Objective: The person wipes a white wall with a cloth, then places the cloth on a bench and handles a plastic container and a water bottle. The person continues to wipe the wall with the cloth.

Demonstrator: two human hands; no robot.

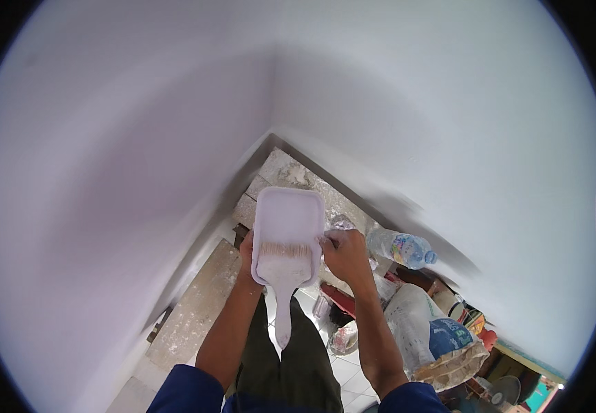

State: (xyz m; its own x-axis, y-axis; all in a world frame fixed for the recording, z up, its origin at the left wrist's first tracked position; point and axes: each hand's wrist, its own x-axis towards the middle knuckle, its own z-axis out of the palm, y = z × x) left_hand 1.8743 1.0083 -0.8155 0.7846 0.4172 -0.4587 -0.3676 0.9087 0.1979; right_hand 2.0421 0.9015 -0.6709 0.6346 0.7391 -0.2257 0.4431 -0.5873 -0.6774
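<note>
In front of me is a shallow pale plastic paint tray point(290, 214) with whitish paint coating its inside. A wide flat paintbrush point(283, 273) rests in its near half, bristles pointing away and handle hanging over the near rim towards me. My left hand point(246, 255) grips the tray's left side, most of its fingers hidden beneath or behind it. At the right rim, my right hand point(343, 253) has its fingers curled and pinched against the edge. Pale smears show on the brush and on my right fingertips.
Two pale walls point(174, 155) meet in a corner ahead. Below runs a dusty, paint-spattered ledge point(199, 299). To the right are a clear plastic bottle point(403, 248) lying on its side, a large open sack point(416, 325) and assorted clutter. White floor tiles point(352, 374) show below.
</note>
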